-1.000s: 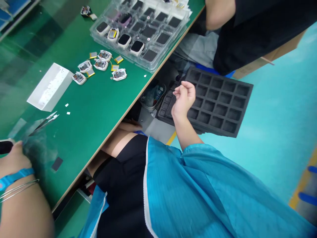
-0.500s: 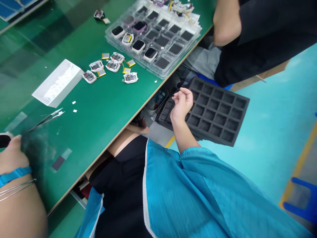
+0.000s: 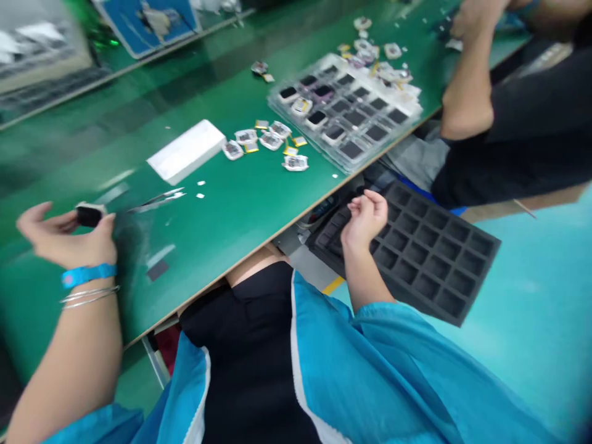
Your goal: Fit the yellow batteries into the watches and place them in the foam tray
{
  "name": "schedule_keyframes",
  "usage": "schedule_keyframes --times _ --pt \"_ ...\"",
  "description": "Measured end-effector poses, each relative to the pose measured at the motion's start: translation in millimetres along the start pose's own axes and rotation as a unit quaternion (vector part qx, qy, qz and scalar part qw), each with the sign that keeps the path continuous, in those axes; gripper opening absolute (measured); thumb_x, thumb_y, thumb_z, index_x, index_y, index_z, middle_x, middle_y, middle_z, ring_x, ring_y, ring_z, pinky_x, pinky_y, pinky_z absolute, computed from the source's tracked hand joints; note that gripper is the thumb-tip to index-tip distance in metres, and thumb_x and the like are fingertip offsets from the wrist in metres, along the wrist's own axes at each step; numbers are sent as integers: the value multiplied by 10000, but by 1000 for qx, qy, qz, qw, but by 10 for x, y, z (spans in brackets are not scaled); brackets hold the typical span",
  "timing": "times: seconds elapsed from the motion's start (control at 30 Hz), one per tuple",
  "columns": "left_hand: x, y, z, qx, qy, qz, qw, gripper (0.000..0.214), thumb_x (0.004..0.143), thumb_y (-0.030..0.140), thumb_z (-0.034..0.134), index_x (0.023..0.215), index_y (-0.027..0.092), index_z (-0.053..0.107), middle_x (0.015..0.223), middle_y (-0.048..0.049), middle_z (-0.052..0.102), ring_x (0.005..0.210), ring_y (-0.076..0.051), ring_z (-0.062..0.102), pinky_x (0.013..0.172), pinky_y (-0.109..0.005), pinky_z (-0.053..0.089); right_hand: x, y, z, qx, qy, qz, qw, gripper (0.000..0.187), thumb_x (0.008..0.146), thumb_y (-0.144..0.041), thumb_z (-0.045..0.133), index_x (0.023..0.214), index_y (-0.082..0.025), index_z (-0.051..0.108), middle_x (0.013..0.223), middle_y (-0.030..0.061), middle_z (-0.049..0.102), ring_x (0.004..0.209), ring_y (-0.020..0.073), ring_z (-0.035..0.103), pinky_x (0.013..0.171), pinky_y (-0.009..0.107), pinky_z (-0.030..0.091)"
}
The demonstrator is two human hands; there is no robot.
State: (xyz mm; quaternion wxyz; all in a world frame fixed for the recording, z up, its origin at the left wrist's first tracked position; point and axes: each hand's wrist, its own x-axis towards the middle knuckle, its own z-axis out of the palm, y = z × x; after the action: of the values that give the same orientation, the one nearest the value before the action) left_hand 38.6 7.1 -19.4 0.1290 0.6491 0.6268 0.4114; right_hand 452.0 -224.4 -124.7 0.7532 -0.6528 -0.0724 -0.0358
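My left hand [image 3: 76, 246] pinches a smartwatch case [image 3: 89, 216] between thumb and fingers, above the left part of the green table. Its black screen faces me. My right hand [image 3: 365, 219] is off the table's front edge, over a black foam tray [image 3: 435, 265]. Its fingers are curled together, and I cannot see what, if anything, is in them. Tweezers [image 3: 160, 200] lie to the right of the left hand, and a small grey piece [image 3: 158, 270] with a clear strip lies nearer the edge. Opened watch cases [image 3: 246, 137] with yellow-edged batteries lie mid-table.
A white box [image 3: 187, 151] stands behind the tweezers. A clear plastic tray [image 3: 311, 137] of watches and dark screens sits further right. At the far right is a co-worker's arm [image 3: 469, 92]. A shelf [image 3: 124, 71] runs along the back.
The view has swung left, so everything appears further right. My left hand with the smartwatch case is now fully in view. My right hand keeps its curled pose.
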Motion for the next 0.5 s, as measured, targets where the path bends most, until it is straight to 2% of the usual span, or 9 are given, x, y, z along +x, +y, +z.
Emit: schedule_keyframes --times 0.03,0.1,0.2,0.33,0.5 --pt "16 -36 20 1 56 26 998 789 594 259 822 1272 293 419 1179 18 668 1103 -266 619 1071 -570 469 -9 -61 28 -1 5 3 1000 240 751 -451 524 885 -251 525 689 -36 508 623 127 603 643 302 570" --pt "34 -92 54 -6 118 58 991 778 500 169 848 1197 236 508 1003 25 702 976 -240 662 991 -510 532 -33 -194 105 0 15 14 1000 222 669 -417 554 827 -263 533 654 -36 508 605 154 612 661 370 597" --pt "46 -138 80 -17 112 90 989 700 545 134 826 1183 168 541 1015 -38 713 978 -237 678 991 -452 530 -114 -391 256 35 9 16 999 156 583 -319 570 735 -315 536 623 -9 520 628 229 650 757 498 607" --pt "26 -148 70 -29 116 118 986 652 604 111 801 1203 168 549 1037 -62 726 1049 -246 686 1019 -411 512 -331 -623 465 68 -15 -6 998 121 578 -282 587 607 -387 535 607 53 521 784 318 714 862 568 562" --pt "-47 -127 22 -40 122 111 985 615 661 95 792 1224 183 560 1068 -83 736 1064 -245 690 1059 -435 488 -660 -890 740 79 -63 -30 994 102 564 -313 583 594 -400 537 600 62 492 916 378 729 895 635 506"
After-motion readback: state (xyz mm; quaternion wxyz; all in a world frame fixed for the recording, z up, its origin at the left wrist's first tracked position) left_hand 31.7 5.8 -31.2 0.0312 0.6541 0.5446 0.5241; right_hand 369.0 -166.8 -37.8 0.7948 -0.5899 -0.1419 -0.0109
